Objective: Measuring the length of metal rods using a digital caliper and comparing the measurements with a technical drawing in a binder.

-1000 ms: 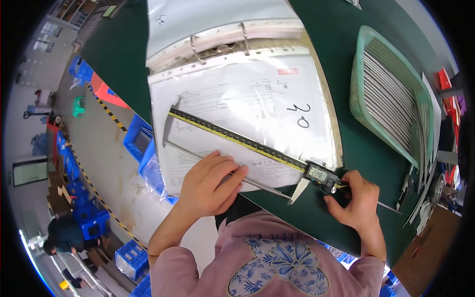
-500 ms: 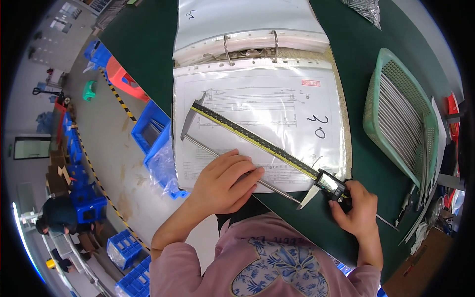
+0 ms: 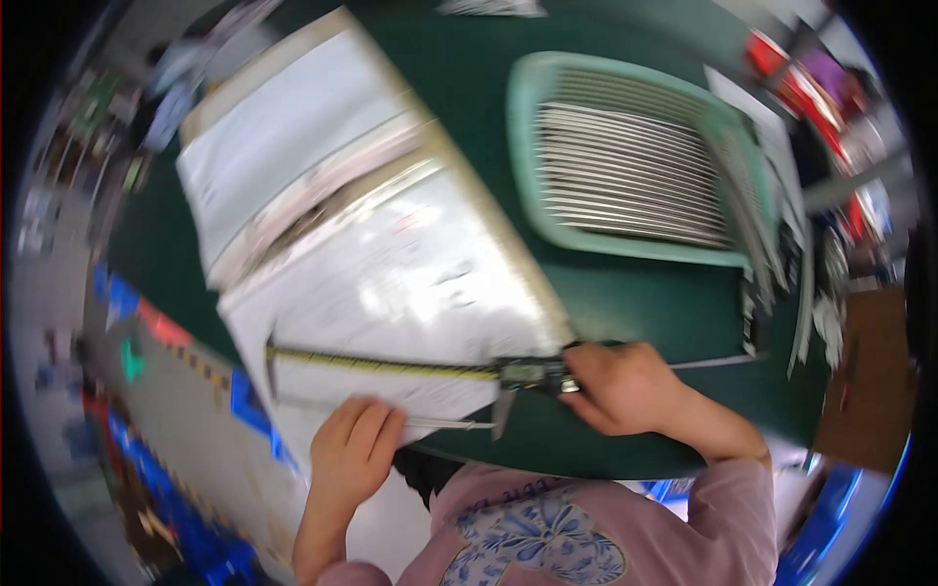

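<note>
At the near edge of the open binder (image 3: 459, 264), the left hand (image 3: 356, 447) curls over a thin silvery rod (image 3: 442, 424); the right hand (image 3: 625, 388) clasps a long black-and-yellow caliper (image 3: 391, 364) reaching across the binder

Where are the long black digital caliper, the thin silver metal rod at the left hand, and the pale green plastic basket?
Long black digital caliper (image 3: 391, 364), head view: beam's middle.
Thin silver metal rod (image 3: 445, 424), head view: its right portion.
Pale green plastic basket (image 3: 524, 151), head view: its left wall.
</note>
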The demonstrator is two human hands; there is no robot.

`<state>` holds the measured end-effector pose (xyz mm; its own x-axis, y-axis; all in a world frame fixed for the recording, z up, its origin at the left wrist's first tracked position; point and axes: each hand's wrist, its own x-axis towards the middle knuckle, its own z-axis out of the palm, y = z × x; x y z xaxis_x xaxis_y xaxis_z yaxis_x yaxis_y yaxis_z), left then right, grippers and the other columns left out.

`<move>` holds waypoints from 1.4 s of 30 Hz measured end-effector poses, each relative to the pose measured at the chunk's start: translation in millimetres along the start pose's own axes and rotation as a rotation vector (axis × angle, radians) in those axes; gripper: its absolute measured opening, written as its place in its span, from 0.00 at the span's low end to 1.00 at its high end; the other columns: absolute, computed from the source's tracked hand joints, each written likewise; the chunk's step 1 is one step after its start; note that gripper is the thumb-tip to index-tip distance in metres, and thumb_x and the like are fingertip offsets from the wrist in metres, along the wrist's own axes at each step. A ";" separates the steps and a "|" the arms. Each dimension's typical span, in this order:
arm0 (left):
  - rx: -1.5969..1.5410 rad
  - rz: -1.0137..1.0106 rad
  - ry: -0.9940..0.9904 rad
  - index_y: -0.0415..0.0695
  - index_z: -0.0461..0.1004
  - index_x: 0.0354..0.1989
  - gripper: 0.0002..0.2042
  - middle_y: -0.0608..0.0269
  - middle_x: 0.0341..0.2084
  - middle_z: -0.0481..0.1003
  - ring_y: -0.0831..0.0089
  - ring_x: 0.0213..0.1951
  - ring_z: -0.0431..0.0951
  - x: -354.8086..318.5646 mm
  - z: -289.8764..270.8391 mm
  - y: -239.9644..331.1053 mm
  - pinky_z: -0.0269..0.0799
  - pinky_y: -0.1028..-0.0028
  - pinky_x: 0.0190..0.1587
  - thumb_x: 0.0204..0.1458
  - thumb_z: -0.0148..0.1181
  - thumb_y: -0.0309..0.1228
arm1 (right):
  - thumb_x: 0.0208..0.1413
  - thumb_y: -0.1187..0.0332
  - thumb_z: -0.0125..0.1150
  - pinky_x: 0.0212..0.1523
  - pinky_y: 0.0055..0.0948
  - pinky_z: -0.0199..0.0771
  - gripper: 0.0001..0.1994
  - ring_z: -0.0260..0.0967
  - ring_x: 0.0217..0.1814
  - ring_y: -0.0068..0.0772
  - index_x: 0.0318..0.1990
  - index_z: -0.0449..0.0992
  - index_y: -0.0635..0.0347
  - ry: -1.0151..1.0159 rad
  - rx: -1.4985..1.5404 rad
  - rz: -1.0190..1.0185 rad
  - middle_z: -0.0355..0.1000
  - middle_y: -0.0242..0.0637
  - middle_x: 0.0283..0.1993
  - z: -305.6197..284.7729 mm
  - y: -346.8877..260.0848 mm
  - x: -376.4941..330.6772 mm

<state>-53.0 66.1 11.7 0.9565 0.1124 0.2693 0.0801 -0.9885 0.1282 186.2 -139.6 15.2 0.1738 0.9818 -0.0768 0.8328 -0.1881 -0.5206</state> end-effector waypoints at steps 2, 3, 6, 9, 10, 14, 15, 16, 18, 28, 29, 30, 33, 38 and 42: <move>0.058 0.065 -0.099 0.41 0.75 0.33 0.10 0.60 0.31 0.72 0.61 0.33 0.74 3.1 -13.1 -1.6 0.72 0.67 0.33 0.38 0.61 0.24 | 0.46 0.61 0.58 0.21 0.40 0.67 0.15 0.68 0.22 0.47 0.35 0.66 0.62 0.069 0.005 0.044 0.65 0.43 0.25 5.7 -0.3 -0.3; 0.029 0.105 -0.105 0.40 0.75 0.32 0.10 0.59 0.31 0.72 0.60 0.32 0.74 -1.7 -20.8 -4.9 0.73 0.66 0.33 0.38 0.61 0.24 | 0.46 0.61 0.57 0.21 0.41 0.68 0.15 0.68 0.22 0.47 0.33 0.65 0.63 0.085 0.039 0.005 0.66 0.43 0.25 7.4 0.2 0.3; 0.027 0.230 -0.049 0.38 0.73 0.31 0.10 0.55 0.30 0.72 0.58 0.31 0.75 10.8 -55.7 -4.7 0.73 0.65 0.32 0.37 0.62 0.23 | 0.46 0.61 0.56 0.21 0.41 0.69 0.15 0.70 0.22 0.47 0.31 0.64 0.64 0.122 0.079 -0.029 0.67 0.44 0.25 6.0 -2.1 -1.7; 0.029 0.393 0.055 0.36 0.72 0.31 0.12 0.52 0.30 0.72 0.55 0.31 0.75 65.6 -75.0 2.6 0.74 0.65 0.31 0.34 0.62 0.20 | 0.46 0.60 0.56 0.22 0.41 0.71 0.15 0.70 0.22 0.47 0.32 0.64 0.65 0.119 0.088 -0.041 0.68 0.44 0.25 7.7 -2.6 -1.4; 0.029 0.483 0.095 0.36 0.72 0.31 0.12 0.51 0.30 0.72 0.54 0.31 0.76 95.9 -79.8 9.9 0.75 0.65 0.32 0.34 0.62 0.20 | 0.46 0.60 0.55 0.23 0.42 0.71 0.15 0.71 0.23 0.47 0.31 0.65 0.65 0.119 0.088 -0.065 0.68 0.44 0.25 7.8 -3.6 -0.6; -0.073 0.926 0.305 0.44 0.72 0.27 0.06 0.61 0.30 0.70 0.60 0.35 0.76 236.5 -43.9 70.9 0.76 0.66 0.38 0.38 0.60 0.23 | 0.45 0.62 0.55 0.23 0.42 0.71 0.15 0.71 0.23 0.48 0.32 0.65 0.66 0.191 0.103 -0.048 0.69 0.45 0.25 18.0 6.1 -7.3; -0.080 0.994 0.376 0.44 0.72 0.27 0.07 0.63 0.31 0.70 0.63 0.35 0.75 262.5 -27.1 84.1 0.76 0.69 0.36 0.37 0.60 0.23 | 0.44 0.63 0.55 0.23 0.42 0.72 0.14 0.71 0.23 0.48 0.32 0.65 0.66 0.220 0.171 -0.031 0.70 0.45 0.25 18.6 7.1 -7.8; -0.056 1.047 0.438 0.45 0.72 0.27 0.07 0.64 0.31 0.70 0.66 0.35 0.75 282.5 -17.1 95.3 0.77 0.71 0.34 0.36 0.59 0.24 | 0.44 0.63 0.55 0.23 0.42 0.72 0.14 0.71 0.23 0.48 0.32 0.65 0.66 0.238 0.168 -0.046 0.70 0.45 0.25 21.6 4.0 -5.2; -0.102 1.100 0.520 0.44 0.69 0.24 0.06 0.67 0.28 0.67 0.73 0.30 0.74 324.5 6.4 121.5 0.75 0.77 0.27 0.35 0.57 0.25 | 0.45 0.59 0.57 0.18 0.39 0.70 0.16 0.69 0.19 0.42 0.33 0.65 0.63 0.284 0.090 -0.069 0.67 0.41 0.25 30.6 2.5 -3.6; -0.013 1.136 0.261 0.44 0.67 0.23 0.05 0.63 0.24 0.64 0.73 0.24 0.72 379.3 67.4 151.2 0.72 0.77 0.21 0.37 0.54 0.27 | 0.44 0.62 0.58 0.17 0.37 0.70 0.15 0.69 0.18 0.42 0.31 0.65 0.64 0.303 0.129 -0.081 0.67 0.42 0.23 33.8 -1.7 -0.5; -0.013 1.130 0.254 0.44 0.67 0.23 0.05 0.63 0.24 0.64 0.73 0.24 0.72 378.0 69.0 151.0 0.72 0.77 0.21 0.37 0.54 0.27 | 0.44 0.62 0.59 0.17 0.37 0.70 0.15 0.70 0.18 0.41 0.30 0.65 0.64 0.305 0.114 -0.073 0.67 0.42 0.22 33.0 -1.6 -0.6; -0.116 1.070 0.201 0.43 0.69 0.28 0.07 0.64 0.27 0.67 0.69 0.27 0.73 375.8 69.4 151.6 0.72 0.73 0.25 0.38 0.55 0.25 | 0.44 0.62 0.59 0.17 0.37 0.70 0.15 0.70 0.18 0.41 0.30 0.65 0.64 0.299 0.121 -0.078 0.67 0.42 0.22 31.7 -1.5 -0.8; -0.239 0.964 0.172 0.43 0.71 0.30 0.08 0.63 0.29 0.70 0.64 0.30 0.74 369.8 64.4 145.8 0.72 0.68 0.30 0.39 0.56 0.24 | 0.44 0.61 0.59 0.16 0.37 0.70 0.15 0.70 0.17 0.40 0.30 0.65 0.64 0.303 0.080 -0.071 0.67 0.42 0.22 29.7 0.3 -2.7; -0.188 0.572 -0.387 0.42 0.71 0.28 0.08 0.60 0.29 0.70 0.60 0.35 0.73 337.3 43.8 99.4 0.71 0.65 0.34 0.40 0.61 0.29 | 0.43 0.62 0.58 0.15 0.36 0.69 0.13 0.69 0.16 0.39 0.29 0.65 0.63 0.283 0.055 -0.041 0.68 0.41 0.22 30.8 -0.5 -0.7; -0.235 0.475 -0.529 0.41 0.71 0.27 0.10 0.58 0.29 0.71 0.58 0.35 0.73 319.8 49.8 84.3 0.70 0.64 0.36 0.41 0.62 0.33 | 0.43 0.62 0.57 0.15 0.36 0.69 0.13 0.69 0.15 0.39 0.29 0.65 0.63 0.287 0.035 -0.051 0.68 0.41 0.22 33.5 -1.4 -0.1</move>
<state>273.6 13.7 61.0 0.8852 -0.4432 -0.1414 -0.3802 -0.8644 0.3289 167.4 -138.6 -12.6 0.2778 0.9415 0.1910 0.8266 -0.1330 -0.5468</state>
